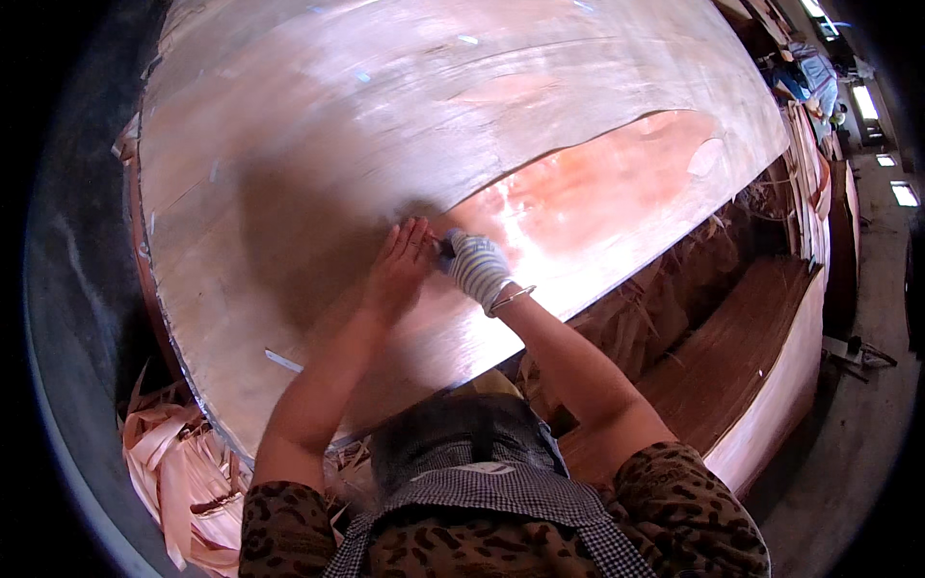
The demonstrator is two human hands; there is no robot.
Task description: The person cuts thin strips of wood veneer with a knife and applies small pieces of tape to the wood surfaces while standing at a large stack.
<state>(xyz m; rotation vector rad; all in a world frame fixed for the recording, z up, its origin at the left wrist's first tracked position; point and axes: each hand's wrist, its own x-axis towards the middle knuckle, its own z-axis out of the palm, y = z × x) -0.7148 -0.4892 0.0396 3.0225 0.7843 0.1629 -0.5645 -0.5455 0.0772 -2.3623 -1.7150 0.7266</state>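
Observation:
A large pale wood veneer sheet spreads before me, with an orange-pink patch of wood along its right side. My bare left hand lies on the sheet near the patch's left end, its fingers stretched out and close together. Right beside its fingertips is my right hand, in a white and grey striped glove. The gloved fingers are closed; a small dark thing seems to show at them, too hidden to name. A bracelet circles my right wrist.
Small pale tape strips dot the sheet. Veneer scraps heap up at the lower left, and more shreds lie under the right edge. A stack of brown veneer stands at the right, with cloth-like bundles farther back.

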